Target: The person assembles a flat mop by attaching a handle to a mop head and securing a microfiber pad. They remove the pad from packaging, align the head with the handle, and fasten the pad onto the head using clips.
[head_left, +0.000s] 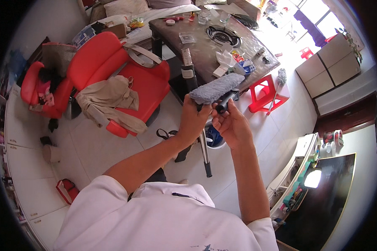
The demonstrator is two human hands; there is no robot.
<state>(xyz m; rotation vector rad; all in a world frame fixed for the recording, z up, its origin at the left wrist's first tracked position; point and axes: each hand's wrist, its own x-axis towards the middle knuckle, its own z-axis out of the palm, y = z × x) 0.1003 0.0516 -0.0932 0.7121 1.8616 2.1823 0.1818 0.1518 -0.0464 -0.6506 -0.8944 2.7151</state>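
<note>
In front of my chest is a grey fluffy cleaning head [218, 88], long and tilted up to the right. My left hand [193, 119] is closed at its left end. The fingers of my right hand [233, 125] curl round a short black tube [225, 103] just under the fluffy part. A silver pole [204, 147] with black sections runs upright behind my left hand and shows above and below it. Whether that hand also grips the pole is hidden.
A table [171, 29] with a gas burner [223, 37] stands ahead. A red chair [144, 79] draped with beige clothing is at left, a red stool [262, 96] at right. Behind my hands is a bucket [215, 138]. A large screen [322, 205] stands lower right.
</note>
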